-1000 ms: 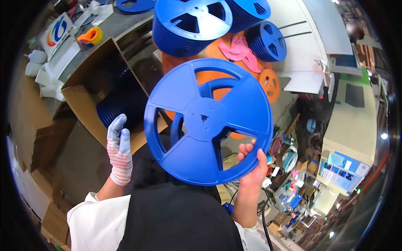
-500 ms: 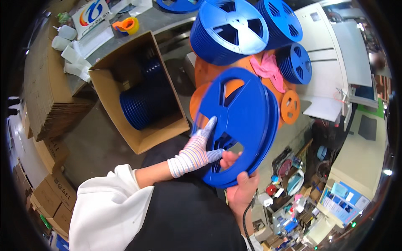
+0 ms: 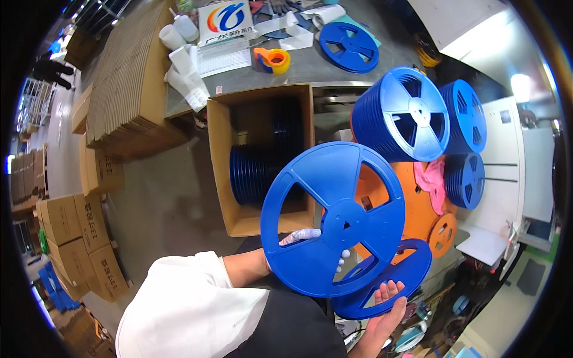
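My left hand (image 3: 301, 236), in a pale striped glove, grips a large blue plastic reel disc (image 3: 334, 170) near its hub. The thumb lies on the near face, and some fingertips show through a window beside the hub. Behind it and lower right tilts a second blue reel disc (image 3: 419, 265), partly hidden by the first. My bare right hand (image 3: 387, 313) holds that one by its lower rim, fingers on one side and thumb on the other. Just beyond the discs stands an open cardboard box (image 3: 222, 173) with blue reels on edge inside.
Stacks of blue reels (image 3: 421, 110) stand on an orange surface (image 3: 412, 209) at the right, beside a pink cloth (image 3: 431, 182). The grey bench (image 3: 298, 65) carries a tape dispenser (image 3: 273, 59) and another blue disc (image 3: 349, 46). Flattened cartons (image 3: 128, 83) lean at left.
The two discs, together before, are now apart. My left hand has lifted one up and turned its face toward me; my right hand has moved right and lower with the other. The view has shifted left.
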`<state>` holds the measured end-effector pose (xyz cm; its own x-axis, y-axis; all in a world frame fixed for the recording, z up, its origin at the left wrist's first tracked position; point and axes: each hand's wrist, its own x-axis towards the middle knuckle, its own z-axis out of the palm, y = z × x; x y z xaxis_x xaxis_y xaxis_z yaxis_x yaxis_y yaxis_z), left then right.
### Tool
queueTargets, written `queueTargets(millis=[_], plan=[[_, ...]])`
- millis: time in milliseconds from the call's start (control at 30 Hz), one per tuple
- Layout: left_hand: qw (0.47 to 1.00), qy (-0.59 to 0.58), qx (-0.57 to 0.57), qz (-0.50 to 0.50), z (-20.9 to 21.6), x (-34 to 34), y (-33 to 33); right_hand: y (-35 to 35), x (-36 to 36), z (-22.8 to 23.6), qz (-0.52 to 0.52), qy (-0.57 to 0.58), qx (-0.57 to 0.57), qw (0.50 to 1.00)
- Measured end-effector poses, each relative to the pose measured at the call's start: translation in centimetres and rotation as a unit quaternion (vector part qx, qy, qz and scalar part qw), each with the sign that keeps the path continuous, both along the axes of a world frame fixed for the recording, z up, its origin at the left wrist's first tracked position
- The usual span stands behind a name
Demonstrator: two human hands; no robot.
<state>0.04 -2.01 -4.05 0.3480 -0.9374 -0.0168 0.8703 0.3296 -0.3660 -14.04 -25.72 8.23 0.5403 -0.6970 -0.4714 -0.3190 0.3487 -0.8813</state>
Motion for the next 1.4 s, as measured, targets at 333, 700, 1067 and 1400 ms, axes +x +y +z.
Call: queueTargets(millis=[333,700,1067,1400], plan=[[0.994,0.093,-0.032,0.057,-1.1,1.0,0.4,1.0,2.9,-0.9,0.067,0.064,-0.004,0.996],[0.995,0.096,-0.009,0.039,-3.4,0.1,0.5,2.2,5.2,-1.5,0.059,0.098,-0.001,0.993],[0.992,0.115,-0.011,0.054,-3.9,0.8,1.5,2.3,6.5,-2.7,0.042,0.092,0.025,0.995],[0.906,0.106,0.356,0.201,-11.1,1.0,14.5,4.7,8.3,-3.9,-0.019,0.155,-0.012,0.988]])
